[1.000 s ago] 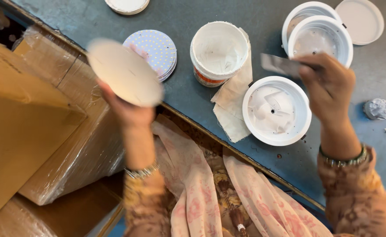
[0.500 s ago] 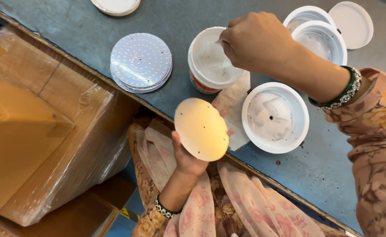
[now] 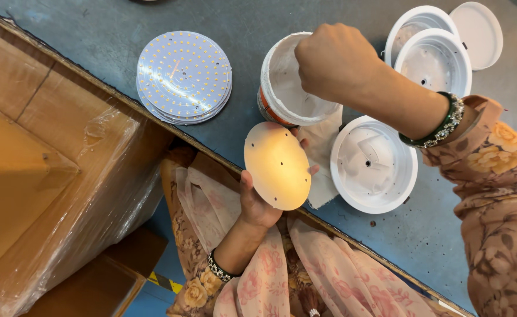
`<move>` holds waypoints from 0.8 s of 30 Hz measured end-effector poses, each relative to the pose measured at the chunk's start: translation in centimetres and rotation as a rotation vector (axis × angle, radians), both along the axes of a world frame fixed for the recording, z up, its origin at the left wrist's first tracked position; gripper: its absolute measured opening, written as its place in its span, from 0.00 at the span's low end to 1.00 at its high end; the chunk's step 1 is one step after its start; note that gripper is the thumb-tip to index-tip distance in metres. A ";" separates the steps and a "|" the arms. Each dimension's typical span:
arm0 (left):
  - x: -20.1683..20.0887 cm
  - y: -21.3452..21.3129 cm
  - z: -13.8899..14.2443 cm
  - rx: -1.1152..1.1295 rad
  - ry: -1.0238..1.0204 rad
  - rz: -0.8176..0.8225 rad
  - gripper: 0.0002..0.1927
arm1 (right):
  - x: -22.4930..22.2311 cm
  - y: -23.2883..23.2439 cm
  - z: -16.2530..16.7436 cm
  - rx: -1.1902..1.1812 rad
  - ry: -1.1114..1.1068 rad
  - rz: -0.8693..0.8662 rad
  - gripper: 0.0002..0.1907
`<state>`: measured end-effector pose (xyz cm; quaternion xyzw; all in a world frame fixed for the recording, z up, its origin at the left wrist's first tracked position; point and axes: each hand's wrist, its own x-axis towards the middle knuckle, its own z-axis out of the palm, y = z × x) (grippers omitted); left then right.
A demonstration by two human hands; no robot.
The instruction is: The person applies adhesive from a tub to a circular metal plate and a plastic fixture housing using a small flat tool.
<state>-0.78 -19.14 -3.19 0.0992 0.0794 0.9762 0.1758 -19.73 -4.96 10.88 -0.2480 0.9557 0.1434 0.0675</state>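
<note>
My left hand (image 3: 257, 202) holds a round pale disc (image 3: 277, 165) with small holes, blank side up, over the table's near edge. My right hand (image 3: 334, 61) is closed over a white tub of paste (image 3: 282, 88), reaching down into it; whatever it grips is hidden under the fist. A white round lamp housing (image 3: 373, 164) lies open side up just right of the disc. A stack of round boards dotted with small yellow chips (image 3: 184, 76) lies to the left of the tub.
Two more white housings (image 3: 434, 58) and a white cover (image 3: 475, 26) are at the back right. A smeared cloth (image 3: 323, 147) lies under the tub. Plastic-wrapped cardboard boxes (image 3: 53, 176) stand left of the grey-blue table (image 3: 94, 35).
My left hand has brought the disc from the left to the table edge in front of the tub. My right hand moved from the housing over into the tub.
</note>
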 end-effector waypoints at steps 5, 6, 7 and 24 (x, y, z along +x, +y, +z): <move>0.2 0.1 0.0 0.007 -0.002 0.019 0.53 | 0.5 -0.5 -0.8 -0.118 -0.097 -0.021 0.08; 0.4 0.0 0.1 0.008 -0.015 0.026 0.53 | 0.5 -0.6 -0.5 -0.173 -0.137 0.002 0.08; 0.6 0.0 0.1 0.007 -0.025 0.032 0.54 | 0.4 -0.7 0.0 -0.229 -0.174 0.025 0.08; 4.7 1.9 2.8 0.069 -0.015 0.011 0.49 | 10.7 9.7 6.5 -1.085 0.022 0.093 0.05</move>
